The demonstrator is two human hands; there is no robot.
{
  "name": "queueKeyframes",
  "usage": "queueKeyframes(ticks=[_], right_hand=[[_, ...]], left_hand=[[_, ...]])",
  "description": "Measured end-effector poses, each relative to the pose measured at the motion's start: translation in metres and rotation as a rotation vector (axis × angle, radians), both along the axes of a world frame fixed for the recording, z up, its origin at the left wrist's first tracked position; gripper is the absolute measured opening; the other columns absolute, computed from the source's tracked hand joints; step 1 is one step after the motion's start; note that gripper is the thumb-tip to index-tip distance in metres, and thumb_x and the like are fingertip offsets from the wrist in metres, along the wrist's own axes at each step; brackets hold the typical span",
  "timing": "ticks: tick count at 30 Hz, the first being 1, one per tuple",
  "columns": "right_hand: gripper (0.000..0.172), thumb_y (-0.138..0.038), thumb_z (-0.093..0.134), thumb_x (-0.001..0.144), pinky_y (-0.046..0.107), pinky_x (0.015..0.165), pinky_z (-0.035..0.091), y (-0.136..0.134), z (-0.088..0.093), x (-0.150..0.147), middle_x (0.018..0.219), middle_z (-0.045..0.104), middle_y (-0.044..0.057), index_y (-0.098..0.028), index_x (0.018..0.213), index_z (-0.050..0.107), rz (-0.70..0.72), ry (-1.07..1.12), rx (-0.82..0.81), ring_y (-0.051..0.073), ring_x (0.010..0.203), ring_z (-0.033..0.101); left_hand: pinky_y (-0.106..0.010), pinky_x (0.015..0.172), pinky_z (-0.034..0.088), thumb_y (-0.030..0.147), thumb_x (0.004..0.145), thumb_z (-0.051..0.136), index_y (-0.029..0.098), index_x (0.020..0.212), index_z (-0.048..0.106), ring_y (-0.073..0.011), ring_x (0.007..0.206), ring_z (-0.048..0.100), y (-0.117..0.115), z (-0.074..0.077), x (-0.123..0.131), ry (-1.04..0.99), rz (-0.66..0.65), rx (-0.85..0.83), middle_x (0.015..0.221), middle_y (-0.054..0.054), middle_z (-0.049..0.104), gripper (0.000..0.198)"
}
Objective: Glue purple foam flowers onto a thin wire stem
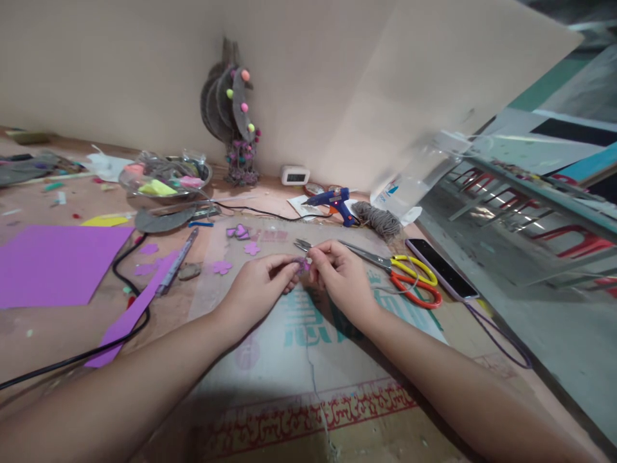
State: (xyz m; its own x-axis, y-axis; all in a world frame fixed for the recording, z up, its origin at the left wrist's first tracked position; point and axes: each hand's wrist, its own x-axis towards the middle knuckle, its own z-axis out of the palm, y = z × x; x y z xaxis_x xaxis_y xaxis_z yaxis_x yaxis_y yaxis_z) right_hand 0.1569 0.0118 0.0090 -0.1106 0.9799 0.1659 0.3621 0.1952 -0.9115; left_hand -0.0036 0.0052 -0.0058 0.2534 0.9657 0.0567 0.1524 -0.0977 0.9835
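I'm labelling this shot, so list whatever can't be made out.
Small purple piece: head view, outline mostly hidden by left hand and right hand.
Pointed metal tip: head view, rest behind right hand.
White display box: head view, readout too small and blurred.
Large purple sheet: head view, cut off by left edge.

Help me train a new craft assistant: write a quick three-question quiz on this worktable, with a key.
1. True or false: the hot glue gun lies to the left of the skein of grey cord.
2. Which colours are the handle loops of the scissors? A: green and blue. B: yellow and orange. C: black and white.
3. Fill in: the left hand and the right hand meet at a small ____ piece.

Key: 1. True. 2. B. 3. Purple.
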Motion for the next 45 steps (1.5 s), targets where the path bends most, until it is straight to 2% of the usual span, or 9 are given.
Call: queueKeyframes(ticks=[9, 15, 25, 29, 32, 35, 38, 41, 45], right_hand=[[0.026, -0.041, 0.052, 0.087, 0.019, 0.039, 0.034, 0.000, 0.003, -0.003, 0.050, 0.057, -0.005, -0.018, 0.076, 0.051, 0.045, 0.108, -0.140, 0.007, 0.037, 0.046], [0.026, -0.042, 0.053, 0.086, 0.018, 0.038, 0.036, -0.001, 0.001, -0.004, 0.050, 0.056, -0.005, -0.018, 0.076, 0.053, 0.072, 0.129, -0.177, 0.007, 0.037, 0.046], [0.026, -0.042, 0.052, 0.085, 0.018, 0.038, 0.035, -0.002, 0.001, -0.006, 0.052, 0.058, -0.004, -0.018, 0.077, 0.052, 0.086, 0.125, -0.189, 0.007, 0.037, 0.046], [0.024, -0.039, 0.052, 0.086, 0.018, 0.038, 0.034, -0.002, 0.001, -0.005, 0.051, 0.057, -0.004, -0.017, 0.078, 0.052, 0.068, 0.119, -0.174, 0.007, 0.037, 0.045], [0.022, -0.037, 0.050, 0.087, 0.018, 0.039, 0.034, -0.002, 0.000, -0.003, 0.051, 0.056, -0.005, -0.016, 0.090, 0.056, 0.075, 0.118, -0.171, 0.007, 0.037, 0.045], [0.025, -0.034, 0.048, 0.088, 0.019, 0.040, 0.036, -0.003, -0.001, -0.002, 0.054, 0.056, -0.005, -0.016, 0.103, 0.056, 0.114, 0.149, -0.195, 0.007, 0.039, 0.047], [0.025, -0.031, 0.048, 0.088, 0.020, 0.043, 0.040, -0.006, 0.000, -0.004, 0.057, 0.057, -0.005, -0.016, 0.108, 0.052, 0.186, 0.237, -0.266, 0.008, 0.042, 0.049], [0.024, -0.028, 0.051, 0.086, 0.021, 0.045, 0.045, -0.007, 0.000, -0.007, 0.057, 0.058, -0.005, -0.017, 0.107, 0.047, 0.246, 0.319, -0.332, 0.008, 0.042, 0.051], [0.023, -0.032, 0.056, 0.083, 0.022, 0.042, 0.047, -0.006, -0.003, -0.008, 0.056, 0.059, -0.006, -0.019, 0.098, 0.046, 0.221, 0.359, -0.342, 0.008, 0.041, 0.050]], left_hand=[[-0.022, 0.059, 0.040, 0.031, 0.088, 0.049, 0.019, 0.091, 0.071, -0.0130, 0.063, 0.056, -0.001, 0.003, 0.000, 0.089, -0.002, 0.054, 0.069, 0.000, 0.065, 0.025], [-0.023, 0.068, 0.043, 0.028, 0.085, 0.054, 0.022, 0.094, 0.072, -0.0145, 0.073, 0.061, -0.002, 0.004, -0.001, 0.097, 0.006, 0.138, 0.081, 0.001, 0.071, 0.020], [-0.024, 0.062, 0.040, 0.032, 0.088, 0.049, 0.019, 0.081, 0.068, -0.0138, 0.066, 0.057, -0.001, 0.004, 0.000, 0.171, 0.050, 0.113, 0.069, 0.001, 0.064, 0.024], [-0.024, 0.059, 0.040, 0.038, 0.088, 0.047, 0.018, 0.074, 0.063, -0.0128, 0.060, 0.054, 0.001, -0.002, -0.002, 0.127, 0.037, 0.078, 0.062, 0.002, 0.057, 0.029], [-0.024, 0.059, 0.041, 0.040, 0.088, 0.048, 0.018, 0.078, 0.064, -0.0130, 0.061, 0.054, 0.001, -0.006, -0.002, 0.095, 0.039, 0.057, 0.064, 0.001, 0.059, 0.029], [-0.024, 0.061, 0.042, 0.041, 0.088, 0.049, 0.018, 0.084, 0.065, -0.0128, 0.062, 0.055, 0.001, -0.006, -0.002, 0.052, 0.046, 0.033, 0.066, 0.001, 0.060, 0.029], [-0.023, 0.061, 0.042, 0.040, 0.087, 0.050, 0.017, 0.080, 0.065, -0.0123, 0.061, 0.055, 0.001, -0.004, -0.002, 0.019, 0.044, 0.040, 0.063, 0.002, 0.058, 0.029], [-0.024, 0.060, 0.043, 0.040, 0.087, 0.050, 0.016, 0.080, 0.065, -0.0126, 0.061, 0.056, 0.001, -0.002, -0.001, -0.007, 0.032, 0.033, 0.062, 0.001, 0.060, 0.029], [-0.023, 0.060, 0.045, 0.041, 0.086, 0.053, 0.016, 0.078, 0.064, -0.0121, 0.061, 0.057, 0.001, -0.001, -0.001, -0.054, 0.038, -0.020, 0.062, 0.001, 0.061, 0.029]])
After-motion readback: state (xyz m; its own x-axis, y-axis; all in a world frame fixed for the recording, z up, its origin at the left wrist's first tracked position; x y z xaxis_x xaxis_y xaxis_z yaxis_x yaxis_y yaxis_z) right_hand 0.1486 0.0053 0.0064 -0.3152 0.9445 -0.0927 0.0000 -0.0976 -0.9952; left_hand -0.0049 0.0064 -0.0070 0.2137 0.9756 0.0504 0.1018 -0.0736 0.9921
